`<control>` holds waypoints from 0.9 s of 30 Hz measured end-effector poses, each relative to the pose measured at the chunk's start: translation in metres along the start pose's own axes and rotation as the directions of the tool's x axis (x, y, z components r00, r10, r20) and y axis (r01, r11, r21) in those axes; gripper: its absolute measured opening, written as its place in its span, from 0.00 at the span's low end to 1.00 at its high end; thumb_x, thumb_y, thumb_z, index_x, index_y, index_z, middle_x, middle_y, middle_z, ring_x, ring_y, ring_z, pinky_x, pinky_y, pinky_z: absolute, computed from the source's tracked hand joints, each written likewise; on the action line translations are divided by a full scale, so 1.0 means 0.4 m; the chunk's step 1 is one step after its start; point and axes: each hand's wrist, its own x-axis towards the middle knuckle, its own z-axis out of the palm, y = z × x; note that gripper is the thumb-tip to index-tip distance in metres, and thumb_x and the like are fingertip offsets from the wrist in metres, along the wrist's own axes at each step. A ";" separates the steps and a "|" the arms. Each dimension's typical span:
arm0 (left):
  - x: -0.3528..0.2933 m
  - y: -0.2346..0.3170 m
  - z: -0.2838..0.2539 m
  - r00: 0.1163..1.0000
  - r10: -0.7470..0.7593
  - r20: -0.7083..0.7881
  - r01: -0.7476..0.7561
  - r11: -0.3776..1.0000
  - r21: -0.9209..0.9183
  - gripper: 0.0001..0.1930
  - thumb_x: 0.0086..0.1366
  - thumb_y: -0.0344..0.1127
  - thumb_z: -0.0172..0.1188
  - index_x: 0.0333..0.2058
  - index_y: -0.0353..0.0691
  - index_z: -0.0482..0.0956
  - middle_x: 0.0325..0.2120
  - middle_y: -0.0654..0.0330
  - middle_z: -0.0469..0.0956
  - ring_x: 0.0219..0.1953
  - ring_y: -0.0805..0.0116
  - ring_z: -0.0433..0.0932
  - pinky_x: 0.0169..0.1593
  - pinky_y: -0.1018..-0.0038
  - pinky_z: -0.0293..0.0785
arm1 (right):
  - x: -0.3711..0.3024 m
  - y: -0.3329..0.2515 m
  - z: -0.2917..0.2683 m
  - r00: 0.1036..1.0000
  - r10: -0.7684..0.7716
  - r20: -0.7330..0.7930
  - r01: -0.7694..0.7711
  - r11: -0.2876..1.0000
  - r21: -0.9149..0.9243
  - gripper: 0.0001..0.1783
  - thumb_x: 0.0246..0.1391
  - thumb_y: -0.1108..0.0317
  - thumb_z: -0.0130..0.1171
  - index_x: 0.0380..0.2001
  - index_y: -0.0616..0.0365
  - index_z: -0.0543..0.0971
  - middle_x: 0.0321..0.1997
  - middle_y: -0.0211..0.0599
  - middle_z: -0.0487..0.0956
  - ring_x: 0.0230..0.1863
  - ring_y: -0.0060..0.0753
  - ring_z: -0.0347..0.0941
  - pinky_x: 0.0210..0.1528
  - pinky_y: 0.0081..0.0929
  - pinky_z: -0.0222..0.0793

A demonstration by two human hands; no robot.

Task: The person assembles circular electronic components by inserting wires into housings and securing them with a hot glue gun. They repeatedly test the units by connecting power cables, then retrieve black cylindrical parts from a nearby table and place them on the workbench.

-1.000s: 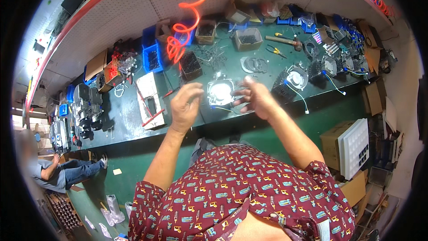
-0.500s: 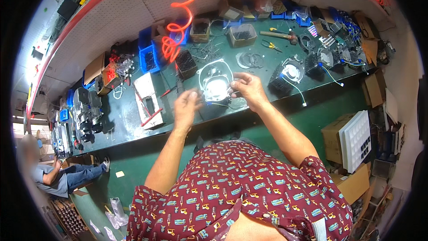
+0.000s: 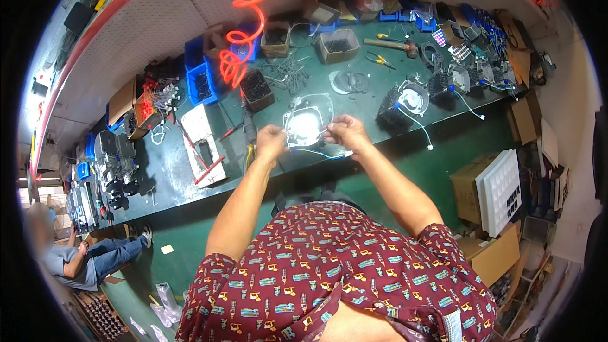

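A thin, pale, see-through-centred gasket lies over or just above a bright round motor part; glare hides how closely they meet. My left hand is closed at the left edge, fingertips pinching the gasket's rim. On the other side, my right hand pinches the rim between thumb and fingers. From beneath the part a thin blue and yellow wire runs to a small white connector near my right hand. A power screwdriver or similar dark tool lies left of my left hand.
Several black finned motor housings with wires stand to the right. Flat grey rings, pliers and a hammer lie behind. A white box is at left, beside blue bins. An orange coiled hose hangs over the bench.
My left hand has moved in to the gasket's left edge and closed there. The gasket has lowered slightly over the round part, my right hand still on it.
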 end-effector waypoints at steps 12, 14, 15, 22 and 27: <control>-0.106 -0.006 -0.009 0.994 0.109 0.026 -0.103 0.982 -0.157 0.12 0.69 0.37 0.62 0.43 0.35 0.76 0.30 0.65 0.77 0.29 0.79 0.74 0.32 0.79 0.79 | -0.014 0.041 0.030 1.000 0.009 0.015 -0.009 1.000 -0.014 0.13 0.59 0.76 0.60 0.46 0.68 0.73 0.41 0.47 0.83 0.37 0.36 0.83 0.37 0.26 0.82; -0.124 0.000 -0.007 0.986 0.159 0.056 -0.147 0.973 -0.177 0.11 0.69 0.36 0.62 0.42 0.34 0.77 0.29 0.65 0.78 0.28 0.79 0.75 0.32 0.79 0.79 | -0.018 0.040 0.036 1.000 0.023 0.015 -0.023 1.000 0.004 0.14 0.59 0.76 0.61 0.46 0.69 0.73 0.40 0.47 0.83 0.36 0.35 0.83 0.37 0.25 0.82; -0.126 -0.003 -0.006 0.987 0.148 0.057 -0.135 0.973 -0.186 0.10 0.69 0.36 0.62 0.41 0.34 0.77 0.28 0.65 0.78 0.27 0.79 0.75 0.32 0.80 0.79 | -0.019 0.042 0.039 1.000 0.018 0.024 -0.018 1.000 -0.001 0.14 0.59 0.76 0.61 0.46 0.69 0.73 0.40 0.47 0.83 0.36 0.35 0.83 0.37 0.25 0.82; -0.123 -0.015 -0.009 0.998 0.052 0.029 -0.042 0.962 -0.271 0.06 0.68 0.32 0.62 0.37 0.35 0.77 0.27 0.63 0.78 0.26 0.78 0.76 0.30 0.81 0.80 | -0.041 0.051 0.014 0.989 -0.144 -0.036 0.135 0.974 -0.183 0.16 0.58 0.70 0.61 0.46 0.70 0.77 0.35 0.41 0.82 0.33 0.29 0.80 0.32 0.25 0.80; -0.119 -0.027 -0.009 0.996 0.068 0.054 -0.053 0.969 -0.241 0.06 0.68 0.32 0.62 0.38 0.36 0.76 0.27 0.63 0.78 0.25 0.78 0.76 0.30 0.80 0.80 | -0.039 0.102 -0.018 0.929 -0.369 0.008 0.305 0.755 -0.581 0.15 0.50 0.69 0.66 0.40 0.65 0.81 0.33 0.39 0.83 0.32 0.28 0.79 0.33 0.26 0.76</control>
